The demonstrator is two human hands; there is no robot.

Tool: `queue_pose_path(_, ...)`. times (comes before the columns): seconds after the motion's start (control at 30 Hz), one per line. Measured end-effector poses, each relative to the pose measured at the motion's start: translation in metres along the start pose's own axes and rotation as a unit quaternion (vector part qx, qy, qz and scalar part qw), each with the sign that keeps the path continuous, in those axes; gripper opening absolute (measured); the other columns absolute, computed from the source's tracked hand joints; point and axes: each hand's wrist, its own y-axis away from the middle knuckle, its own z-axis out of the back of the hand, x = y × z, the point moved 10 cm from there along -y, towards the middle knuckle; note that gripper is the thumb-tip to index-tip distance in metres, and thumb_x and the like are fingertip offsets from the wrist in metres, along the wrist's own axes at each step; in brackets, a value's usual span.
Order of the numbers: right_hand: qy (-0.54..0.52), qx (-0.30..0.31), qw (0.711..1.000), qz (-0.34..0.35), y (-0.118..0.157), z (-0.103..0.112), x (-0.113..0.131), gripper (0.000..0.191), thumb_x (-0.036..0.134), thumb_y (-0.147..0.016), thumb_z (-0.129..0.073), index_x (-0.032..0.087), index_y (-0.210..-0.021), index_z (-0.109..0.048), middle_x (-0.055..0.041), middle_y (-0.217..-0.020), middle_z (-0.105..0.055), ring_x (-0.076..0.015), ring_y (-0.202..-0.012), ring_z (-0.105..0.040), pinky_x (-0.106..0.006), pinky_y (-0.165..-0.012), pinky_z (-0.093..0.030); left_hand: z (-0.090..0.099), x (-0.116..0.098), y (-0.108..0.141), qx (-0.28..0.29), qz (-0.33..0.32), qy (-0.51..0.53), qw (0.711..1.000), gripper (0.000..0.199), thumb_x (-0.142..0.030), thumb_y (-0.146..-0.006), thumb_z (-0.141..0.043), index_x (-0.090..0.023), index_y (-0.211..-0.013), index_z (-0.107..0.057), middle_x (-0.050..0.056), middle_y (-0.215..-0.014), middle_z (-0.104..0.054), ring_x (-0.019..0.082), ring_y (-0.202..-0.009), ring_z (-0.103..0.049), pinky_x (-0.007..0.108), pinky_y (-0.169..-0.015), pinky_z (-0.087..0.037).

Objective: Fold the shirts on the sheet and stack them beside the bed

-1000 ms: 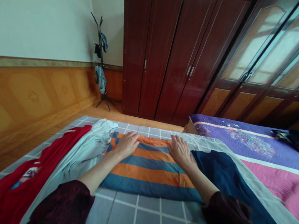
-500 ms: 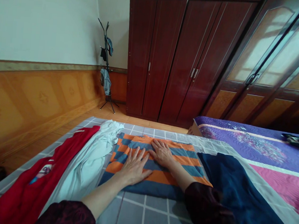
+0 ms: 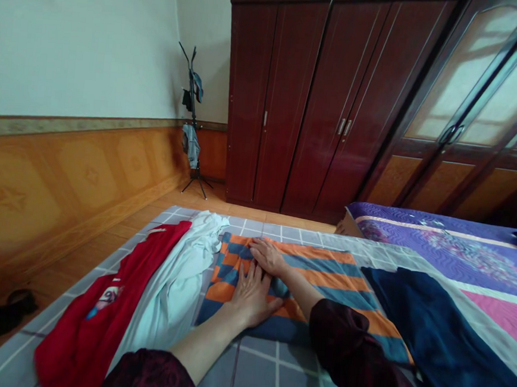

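Striped cloth (image 3: 330, 279) flat under left fingers (image 3: 251, 273) and right fingers (image 3: 259, 249).

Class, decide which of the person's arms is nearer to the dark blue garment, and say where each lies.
Right. The right arm reaches over the striped garment, just left of the dark blue garment; the left arm lies farther left, beside the white garment.

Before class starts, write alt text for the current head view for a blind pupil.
The fingers of a person's left hand and right hand rest on orange and blue striped cloth, laid on a grey checked sheet. A red garment and pale garment lie left, a dark blue garment right; a wardrobe stands beyond.
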Motion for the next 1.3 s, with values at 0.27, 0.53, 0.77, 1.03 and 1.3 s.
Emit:
queue_pose_path(0.27,0.013,0.007,1.0,-0.017,-0.006,-0.006,0.009,0.044,0.034,-0.099,-0.03,0.018,-0.136,-0.049,-0.0055,-0.146,-0.04,-0.0216,-0.138,-0.028,-0.039,-0.115,-0.018,-0.002,0.002,0.004,0.005,0.006,-0.014,1.0,0.084,-0.068,-0.084,-0.035,-0.015,-0.148,-0.023,0.019,-0.153,-0.021,0.042,-0.141,-0.006,0.068,-0.109,-0.002)
queue_pose_path(0.53,0.027,-0.012,0.997,-0.072,-0.004,-0.007,0.013,0.064,0.057,-0.095,-0.03,0.016,-0.144,-0.037,-0.0132,-0.151,-0.03,-0.0317,-0.139,-0.022,-0.049,-0.112,-0.017,0.006,0.034,0.066,0.052,0.074,-0.061,0.994,0.091,-0.074,-0.081,-0.034,-0.014,-0.149,-0.023,0.018,-0.154,-0.012,0.044,-0.14,0.0,0.068,-0.108,-0.005)
queue_pose_path(0.77,0.018,-0.013,0.996,-0.084,0.007,0.005,0.014,0.073,0.06,-0.091,-0.035,0.01,-0.145,-0.033,-0.0164,-0.151,-0.029,-0.0313,-0.139,-0.024,-0.045,-0.112,-0.019,0.019,0.037,0.094,0.118,0.128,-0.118,0.978,0.09,-0.068,-0.083,-0.038,-0.007,-0.147,-0.021,0.023,-0.152,-0.009,0.04,-0.14,-0.001,0.06,-0.112,-0.012)
queue_pose_path(1.03,0.058,-0.046,0.98,-0.186,0.073,0.051,-0.058,0.073,0.055,-0.094,-0.033,0.005,-0.147,-0.025,-0.0189,-0.151,-0.025,-0.033,-0.14,-0.019,-0.046,-0.111,-0.018,0.041,-0.016,0.003,0.028,0.007,-0.111,0.993,0.067,-0.053,-0.094,-0.027,-0.013,-0.147,-0.026,0.012,-0.154,-0.02,0.029,-0.143,-0.013,0.05,-0.116,-0.014)
queue_pose_path(1.3,0.103,-0.028,0.944,-0.311,0.172,0.075,-0.174,0.069,0.055,-0.093,-0.032,0.008,-0.144,-0.034,-0.0185,-0.15,-0.029,-0.0337,-0.138,-0.024,-0.048,-0.11,-0.019,-0.017,-0.009,-0.025,0.004,0.01,-0.092,0.996,0.071,-0.063,-0.091,-0.025,-0.021,-0.148,-0.027,0.012,-0.155,-0.017,0.036,-0.142,-0.007,0.06,-0.112,-0.009)
